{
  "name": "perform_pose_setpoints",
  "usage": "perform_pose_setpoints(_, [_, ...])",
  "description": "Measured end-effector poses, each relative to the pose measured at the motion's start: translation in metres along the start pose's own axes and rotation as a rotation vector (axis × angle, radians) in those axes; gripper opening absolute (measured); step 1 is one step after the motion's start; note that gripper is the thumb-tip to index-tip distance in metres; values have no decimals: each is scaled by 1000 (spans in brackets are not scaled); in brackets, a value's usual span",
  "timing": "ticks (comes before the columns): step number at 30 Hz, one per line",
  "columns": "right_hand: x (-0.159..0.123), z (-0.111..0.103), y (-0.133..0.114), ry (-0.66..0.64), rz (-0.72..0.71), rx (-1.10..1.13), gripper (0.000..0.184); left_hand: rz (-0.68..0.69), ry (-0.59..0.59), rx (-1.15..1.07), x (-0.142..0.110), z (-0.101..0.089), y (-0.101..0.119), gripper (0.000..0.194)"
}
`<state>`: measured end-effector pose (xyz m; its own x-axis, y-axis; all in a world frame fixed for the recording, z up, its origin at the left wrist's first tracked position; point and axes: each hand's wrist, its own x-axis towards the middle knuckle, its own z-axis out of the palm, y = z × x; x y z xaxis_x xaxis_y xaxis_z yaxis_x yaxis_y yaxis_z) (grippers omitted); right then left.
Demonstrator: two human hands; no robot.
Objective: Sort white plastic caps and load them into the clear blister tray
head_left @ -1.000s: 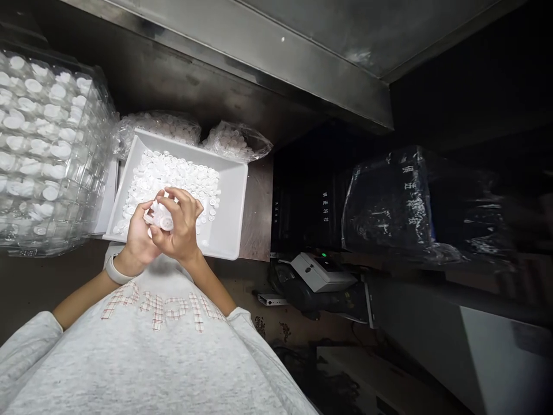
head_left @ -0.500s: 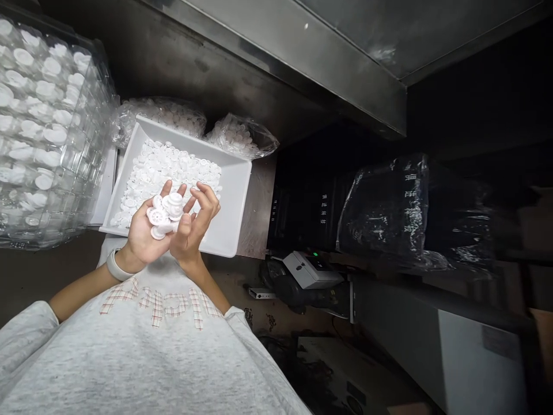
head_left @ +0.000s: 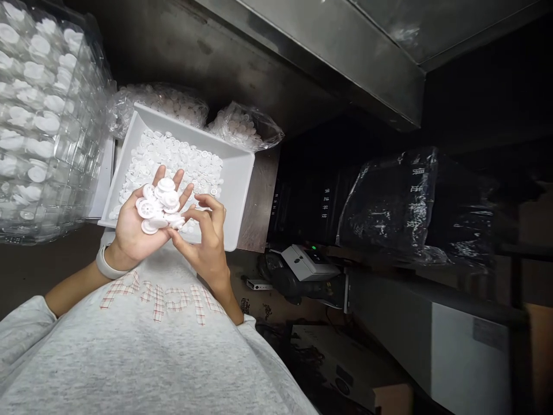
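Observation:
My left hand is palm up, with its fingers spread, and carries a heap of round white plastic pieces that look like small flanged caps. My right hand comes in from the side, with thumb and forefinger around a white piece at the heap's edge. Both hands are above the near side of a white tray, whose bottom is covered with many more of these pieces.
At left rises a stack of clear plastic trays filled with white parts. Two clear bags of pieces lie behind the tray. A metal beam runs overhead; a black plastic-wrapped stack and a small device stand right.
The right hand has drawn back from the palm to the heap's edge, its thumb and forefinger now at one piece. The left palm lies more open, showing more of the heap. The view shifted slightly.

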<state>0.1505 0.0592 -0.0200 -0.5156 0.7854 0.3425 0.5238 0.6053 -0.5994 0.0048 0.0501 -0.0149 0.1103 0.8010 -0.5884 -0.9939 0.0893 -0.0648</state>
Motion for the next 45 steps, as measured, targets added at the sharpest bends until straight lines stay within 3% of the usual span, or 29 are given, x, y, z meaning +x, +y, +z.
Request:
perform_pose_setpoints(6, [2, -6, 6, 29, -38, 13, 14, -28, 15, 16, -5, 5, -2, 33])
perform_pose_setpoints(13, [-3, -1, 6, 145, -124, 30, 16, -38, 10, -22, -4, 2, -4, 34])
perform_pose_setpoints(18, [0, -6, 7, 107, -129, 67, 29, -89, 24, -42, -6, 4, -3, 38])
perform_pose_setpoints(25, [6, -4, 9, 107, -130, 49, 23, -75, 25, -25, -10, 3, -1, 37])
perform_pose_setpoints(30, [0, 6, 10, 168, 41, 215, 17, -87, 36, -9, -12, 2, -2, 35])
perform_pose_setpoints(34, [0, 10, 10, 145, 285, 493, 18, -73, 83, -6, -14, 7, -5, 35])
perform_pose_setpoints(37, [2, 11, 7, 118, 484, 613, 28, -67, 120, -4, -14, 8, -7, 35])
perform_pose_setpoints(45, [-1, 15, 7, 89, 587, 718, 40, -44, 138, 48, -12, 7, -6, 35])
